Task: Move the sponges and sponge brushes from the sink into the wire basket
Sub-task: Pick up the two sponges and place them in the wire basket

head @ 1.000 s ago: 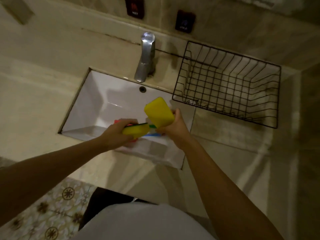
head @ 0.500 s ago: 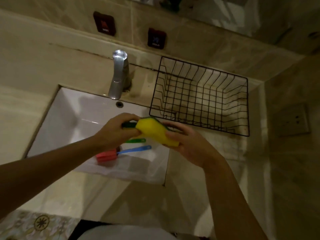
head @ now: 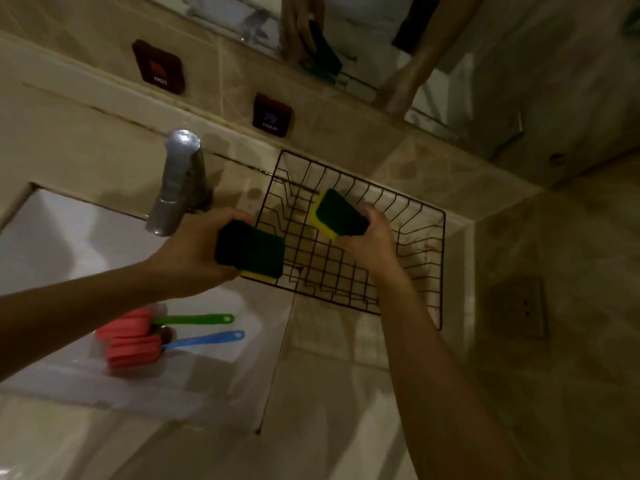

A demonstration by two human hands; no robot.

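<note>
My left hand [head: 194, 251] grips a yellow sponge with a dark green scouring side up [head: 251, 249], held over the left rim of the black wire basket [head: 415, 216]. My right hand [head: 372, 237] holds a second yellow-and-green sponge [head: 341, 213], tilted, above the inside of the basket. Two sponge brushes lie in the white sink [head: 69, 244]: one with a pink head and green handle [head: 194, 319], one with a pink head and blue handle [head: 204, 339], side by side near the sink's front.
A chrome faucet [head: 176, 188] stands behind the sink, left of the basket. HOT [head: 159, 67] and COLD [head: 272, 116] labels are on the tiled wall. A wall socket [head: 519, 306] is on the right. The beige counter surrounds the sink.
Both hands lifted from the sink and moved right to the basket, each now holding its own sponge with the green side up. The two brushes stay in the sink.
</note>
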